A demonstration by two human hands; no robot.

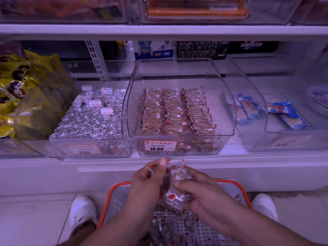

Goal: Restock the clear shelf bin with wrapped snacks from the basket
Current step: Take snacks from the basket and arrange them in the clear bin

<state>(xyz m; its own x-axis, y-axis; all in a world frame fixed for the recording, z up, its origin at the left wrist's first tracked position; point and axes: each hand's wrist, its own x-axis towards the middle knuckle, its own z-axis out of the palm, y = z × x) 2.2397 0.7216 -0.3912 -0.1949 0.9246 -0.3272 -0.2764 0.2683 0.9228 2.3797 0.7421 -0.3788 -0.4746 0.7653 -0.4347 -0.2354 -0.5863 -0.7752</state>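
Note:
A clear shelf bin (229, 103) stands on the middle shelf, its floor covered by three neat rows of wrapped snacks (175, 112) in clear wrappers with red marks. An orange price label reading 10.80 (160, 145) is on its front. Below it, over the orange-rimmed basket (113, 192), both hands hold a small stack of the same wrapped snacks (174, 190). My left hand (147, 180) pinches the stack's upper left end. My right hand (200, 190) grips its right side and lower end. More wrapped snacks (170, 226) lie in the basket.
To the left stands a bin of silver foil-wrapped items (92, 119), then yellow bags (19, 89). On the right a clear bin holds blue packets (287, 112). Another shelf with bins runs overhead (159, 30). White shoes (82, 213) flank the basket on the floor.

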